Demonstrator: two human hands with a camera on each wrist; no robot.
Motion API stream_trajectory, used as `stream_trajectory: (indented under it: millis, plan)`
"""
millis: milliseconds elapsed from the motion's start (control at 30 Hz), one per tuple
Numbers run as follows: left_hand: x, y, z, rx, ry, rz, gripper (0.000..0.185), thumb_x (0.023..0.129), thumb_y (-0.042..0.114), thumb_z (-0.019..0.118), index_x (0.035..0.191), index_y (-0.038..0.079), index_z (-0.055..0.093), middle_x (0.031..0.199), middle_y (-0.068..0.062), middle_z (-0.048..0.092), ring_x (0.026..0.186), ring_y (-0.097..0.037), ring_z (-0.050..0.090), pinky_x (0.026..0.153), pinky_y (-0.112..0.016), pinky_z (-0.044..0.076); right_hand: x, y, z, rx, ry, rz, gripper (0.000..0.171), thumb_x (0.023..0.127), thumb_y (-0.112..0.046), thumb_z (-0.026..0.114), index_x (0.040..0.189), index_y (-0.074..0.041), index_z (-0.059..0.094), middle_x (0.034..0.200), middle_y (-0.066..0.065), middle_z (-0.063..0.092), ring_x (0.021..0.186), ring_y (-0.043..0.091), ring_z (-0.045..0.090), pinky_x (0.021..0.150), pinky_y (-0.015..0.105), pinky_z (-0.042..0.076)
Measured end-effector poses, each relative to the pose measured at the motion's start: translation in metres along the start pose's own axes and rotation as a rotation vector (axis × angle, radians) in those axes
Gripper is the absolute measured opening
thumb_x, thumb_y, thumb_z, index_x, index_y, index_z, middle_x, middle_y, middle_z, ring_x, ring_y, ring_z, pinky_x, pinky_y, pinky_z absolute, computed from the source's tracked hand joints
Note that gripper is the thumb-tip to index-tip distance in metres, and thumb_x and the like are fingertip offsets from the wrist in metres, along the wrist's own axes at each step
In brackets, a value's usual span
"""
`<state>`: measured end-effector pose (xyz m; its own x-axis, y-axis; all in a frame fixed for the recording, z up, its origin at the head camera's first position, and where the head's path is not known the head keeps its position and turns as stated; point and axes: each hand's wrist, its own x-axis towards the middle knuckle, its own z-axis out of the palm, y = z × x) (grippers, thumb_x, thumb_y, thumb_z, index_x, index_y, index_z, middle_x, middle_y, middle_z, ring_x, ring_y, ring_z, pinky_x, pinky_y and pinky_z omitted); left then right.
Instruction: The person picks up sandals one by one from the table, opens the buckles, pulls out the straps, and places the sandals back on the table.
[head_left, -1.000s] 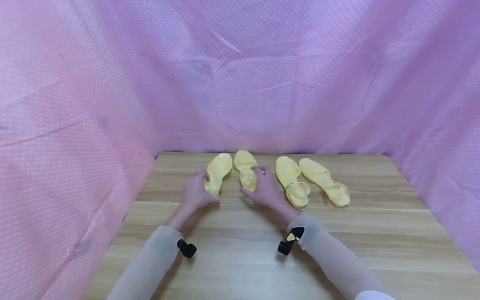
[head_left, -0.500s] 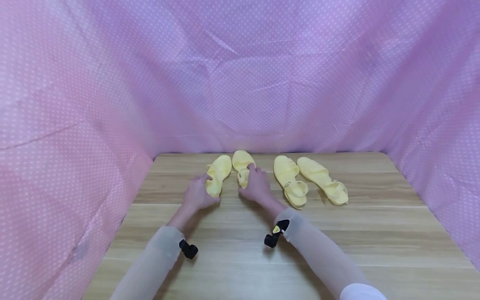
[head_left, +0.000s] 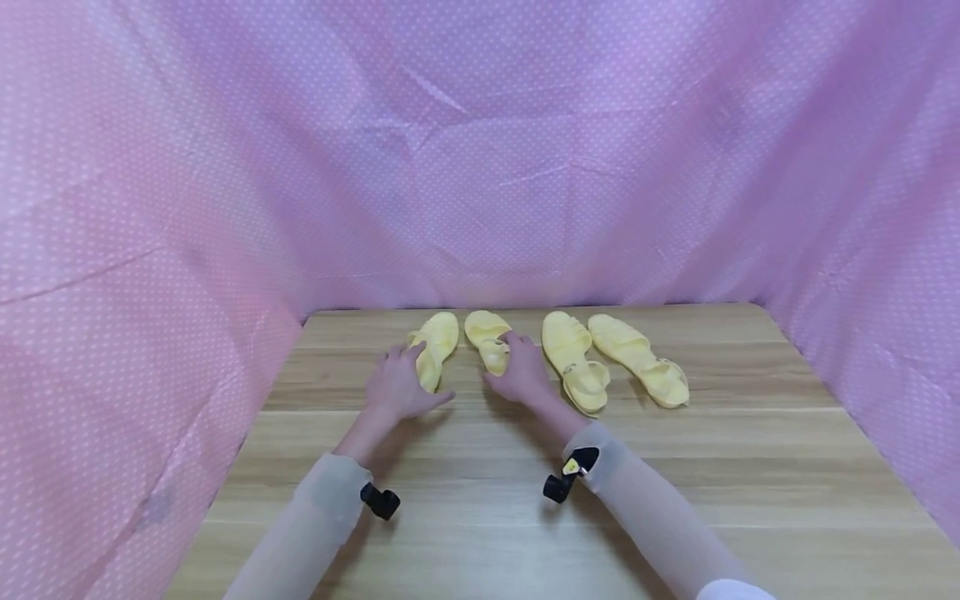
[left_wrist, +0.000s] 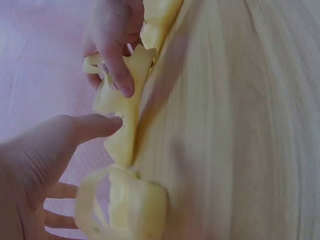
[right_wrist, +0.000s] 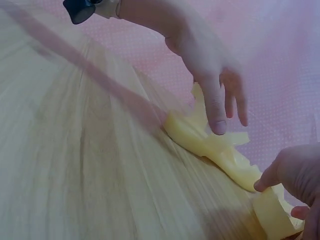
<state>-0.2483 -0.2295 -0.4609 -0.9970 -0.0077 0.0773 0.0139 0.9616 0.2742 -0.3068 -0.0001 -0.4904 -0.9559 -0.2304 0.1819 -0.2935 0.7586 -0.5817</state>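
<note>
Dotted pink cloth (head_left: 480,167) backs the wooden table (head_left: 465,517). I see the left hand (head_left: 396,385), fingers spread, by the leftmost sandal (head_left: 442,333) at eleven o'clock; the right hand (head_left: 522,373) grips the second sandal (head_left: 483,323) at twelve.

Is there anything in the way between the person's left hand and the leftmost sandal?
Nothing visible. The left hand is right at the heel of the leftmost sandal. The second sandal, with the right hand at its heel, lies off to the right, across a strip of tabletop.
</note>
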Motion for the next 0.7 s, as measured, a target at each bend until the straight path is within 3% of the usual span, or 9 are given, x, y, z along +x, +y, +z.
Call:
stream_trajectory:
  millis: [200,433,600,700]
  plan:
    - [0.000,0.018,-0.004,0.001,0.099,0.095,0.092,0.078,0.055,0.087,0.154,0.013,0.055,0.154,-0.022,0.057,0.140,-0.046,0.053,0.113,-0.061,0.050,-0.017,0.001,-0.022,0.026,-0.002,-0.051,0.065,0.078,-0.027,0.092,0.132,-0.005,0.062,0.126,0.019,0.070,0.118,0.038,0.066,0.105,0.051,0.056]
    - [-0.001,0.039,0.004,-0.168,0.180,0.267,0.081,0.078,0.028,0.092,0.150,0.009,0.059,0.151,-0.023,0.059,0.141,-0.042,0.055,0.115,-0.057,0.051,-0.045,-0.003,-0.052,0.046,-0.032,-0.131,0.069,0.077,-0.024,0.094,0.136,-0.007,0.061,0.134,0.014,0.070,0.124,0.034,0.066,0.109,0.049,0.055]
    - [-0.007,0.047,0.006,-0.196,0.184,0.396,0.093,0.070,0.026,0.100,0.152,0.014,0.057,0.157,-0.020,0.055,0.144,-0.041,0.053,0.116,-0.057,0.050,-0.072,-0.001,-0.077,0.102,-0.037,-0.234,0.064,0.074,-0.022,0.095,0.130,-0.007,0.066,0.123,0.010,0.075,0.116,0.030,0.070,0.103,0.049,0.058]
    - [-0.013,0.048,0.007,-0.187,0.179,0.501,0.088,0.070,0.027,0.100,0.148,0.014,0.061,0.155,-0.018,0.058,0.141,-0.040,0.056,0.118,-0.055,0.049,-0.089,0.005,-0.090,0.113,-0.048,-0.291,0.062,0.073,-0.021,0.096,0.127,-0.008,0.067,0.119,0.007,0.076,0.114,0.027,0.071,0.103,0.048,0.057]
